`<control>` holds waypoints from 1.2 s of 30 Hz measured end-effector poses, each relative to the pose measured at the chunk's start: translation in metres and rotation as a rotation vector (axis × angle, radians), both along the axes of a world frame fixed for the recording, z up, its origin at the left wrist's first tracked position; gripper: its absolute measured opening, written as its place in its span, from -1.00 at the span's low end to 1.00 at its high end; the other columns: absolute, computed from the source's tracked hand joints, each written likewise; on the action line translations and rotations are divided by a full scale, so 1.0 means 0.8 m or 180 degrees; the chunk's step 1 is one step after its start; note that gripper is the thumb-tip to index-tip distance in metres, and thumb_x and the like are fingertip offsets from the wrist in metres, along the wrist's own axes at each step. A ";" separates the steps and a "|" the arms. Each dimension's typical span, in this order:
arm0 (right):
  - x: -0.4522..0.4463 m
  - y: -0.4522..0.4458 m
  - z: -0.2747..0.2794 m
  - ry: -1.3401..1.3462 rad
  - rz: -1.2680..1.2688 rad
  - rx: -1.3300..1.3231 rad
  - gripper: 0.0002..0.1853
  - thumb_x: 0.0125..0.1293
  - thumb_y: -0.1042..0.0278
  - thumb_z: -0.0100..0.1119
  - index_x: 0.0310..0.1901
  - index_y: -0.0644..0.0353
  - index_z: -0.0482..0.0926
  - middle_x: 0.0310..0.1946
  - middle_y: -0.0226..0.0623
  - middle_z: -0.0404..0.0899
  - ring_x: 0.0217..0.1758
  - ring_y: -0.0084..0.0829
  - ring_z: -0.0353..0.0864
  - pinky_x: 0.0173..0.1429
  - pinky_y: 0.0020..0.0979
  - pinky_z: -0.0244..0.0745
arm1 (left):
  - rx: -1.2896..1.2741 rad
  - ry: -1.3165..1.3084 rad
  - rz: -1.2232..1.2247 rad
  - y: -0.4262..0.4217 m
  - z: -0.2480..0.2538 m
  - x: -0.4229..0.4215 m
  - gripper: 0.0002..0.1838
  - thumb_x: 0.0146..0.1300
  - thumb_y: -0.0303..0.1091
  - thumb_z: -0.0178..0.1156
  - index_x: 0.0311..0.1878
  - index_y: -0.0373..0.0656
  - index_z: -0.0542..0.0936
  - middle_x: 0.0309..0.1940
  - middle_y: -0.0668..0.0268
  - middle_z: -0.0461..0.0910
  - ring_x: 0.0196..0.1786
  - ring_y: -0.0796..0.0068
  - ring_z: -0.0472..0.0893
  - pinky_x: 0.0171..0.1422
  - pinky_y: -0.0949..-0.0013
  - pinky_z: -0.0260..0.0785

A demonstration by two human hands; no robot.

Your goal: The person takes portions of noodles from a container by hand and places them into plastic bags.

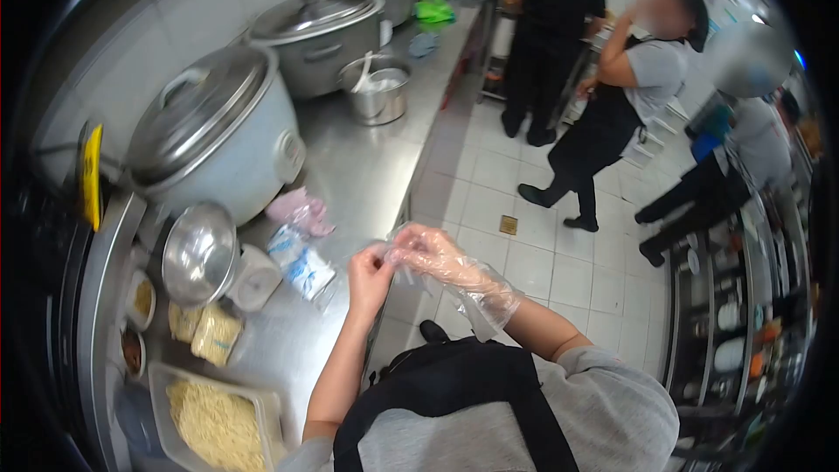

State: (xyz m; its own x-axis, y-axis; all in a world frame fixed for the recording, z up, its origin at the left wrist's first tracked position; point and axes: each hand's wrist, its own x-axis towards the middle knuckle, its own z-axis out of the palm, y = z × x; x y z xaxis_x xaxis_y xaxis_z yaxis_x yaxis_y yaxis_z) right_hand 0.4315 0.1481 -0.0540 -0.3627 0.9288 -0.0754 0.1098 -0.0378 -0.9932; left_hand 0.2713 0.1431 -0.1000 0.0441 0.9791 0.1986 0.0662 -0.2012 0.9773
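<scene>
My right hand (430, 255) wears a loose clear plastic glove (489, 297) that reaches past the wrist. My left hand (370, 276) is bare, its fingers pinched together and touching the right fingertips. Between the two hands is a crumpled piece of thin clear plastic, which looks like a second disposable glove (405, 274). Both hands are in front of my body, at the edge of the steel counter (367, 166). Nearest to them on the counter are a blue-and-white plastic packet (301, 264) and a pink plastic bag (300, 211).
Large rice cookers (210, 140) line the wall, with a steel pot (377, 96) beside them. A steel bowl (201, 253) rests on a scale (253, 278). Nearby are noodle packs (216, 336) and a plastic tub (273, 411) of noodles. Several people stand on the tiled floor (559, 253), near shelving (717, 315).
</scene>
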 end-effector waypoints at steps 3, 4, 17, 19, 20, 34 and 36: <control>-0.024 0.004 -0.019 -0.0535 0.0163 0.0688 -0.53 0.04 0.12 0.32 -0.15 0.30 0.43 -0.40 -0.28 0.49 -0.39 -0.51 0.47 -0.32 -0.45 0.42 | 0.0685 0.0788 0.0609 -0.015 0.019 -0.003 -0.74 0.00 -0.21 0.30 -0.46 -0.25 0.57 -0.75 0.39 0.41 -0.62 0.67 0.37 -0.53 0.47 0.22; -0.035 0.008 -0.021 -0.0147 0.0184 0.0659 -0.68 0.04 0.23 0.34 -0.30 0.22 0.46 -0.53 -0.42 0.44 -0.47 -0.63 0.38 -0.41 -0.55 0.34 | 0.0467 0.1184 0.0624 -0.020 0.024 -0.006 -0.78 0.01 -0.27 0.29 -0.48 -0.25 0.56 -0.75 0.43 0.40 -0.62 0.70 0.35 -0.53 0.50 0.20; -0.161 0.045 0.006 -0.0886 0.1752 0.1107 -0.95 0.03 0.52 -0.01 -0.51 0.22 0.34 -0.71 -0.47 0.32 -0.62 -0.67 0.28 -0.55 -0.52 0.20 | 0.1317 0.2959 0.2420 -0.153 0.088 -0.098 -0.83 -0.19 -0.52 0.23 -0.47 -0.22 0.46 -0.07 0.19 0.47 -0.05 0.25 0.47 -0.07 0.30 0.39; -0.187 0.017 0.028 -0.0421 0.2715 0.0539 -0.92 0.03 0.53 -0.02 -0.40 0.21 0.32 -0.70 -0.43 0.29 -0.62 -0.64 0.22 -0.53 -0.48 0.18 | 0.0998 0.3374 0.2516 -0.178 0.104 -0.086 -0.86 -0.18 -0.57 0.15 -0.45 -0.21 0.50 -0.01 0.20 0.48 0.01 0.29 0.47 -0.07 0.36 0.40; -0.199 0.007 0.036 -0.0440 0.3142 0.0578 -0.84 0.00 0.56 -0.02 -0.34 0.20 0.29 -0.70 -0.39 0.25 -0.61 -0.63 0.23 -0.52 -0.45 0.19 | 0.0839 0.3452 0.2733 -0.197 0.094 -0.091 -0.86 -0.18 -0.57 0.15 -0.45 -0.21 0.50 -0.01 0.20 0.48 0.01 0.29 0.47 -0.07 0.36 0.40; -0.393 -0.129 0.006 -0.0016 0.4941 0.1903 -0.66 0.13 0.23 0.09 -0.11 0.22 0.35 -0.31 -0.09 0.53 -0.23 -0.25 0.52 -0.14 -0.25 0.39 | -0.1215 0.1512 0.5648 -0.525 0.143 -0.083 -0.48 0.06 -0.69 -0.13 0.15 -0.19 0.42 0.16 0.20 0.40 0.08 0.41 0.46 0.03 0.48 0.34; -0.430 -0.154 -0.022 -0.0216 0.4048 0.1415 -0.33 0.10 0.09 0.18 0.15 0.37 0.26 0.08 0.10 0.37 0.17 -0.11 0.36 0.23 -0.28 0.24 | -0.0632 0.1240 0.6483 -0.551 0.161 -0.093 -0.49 0.11 -0.66 -0.10 0.19 -0.18 0.38 0.16 0.26 0.40 0.01 0.55 0.47 -0.15 0.56 0.35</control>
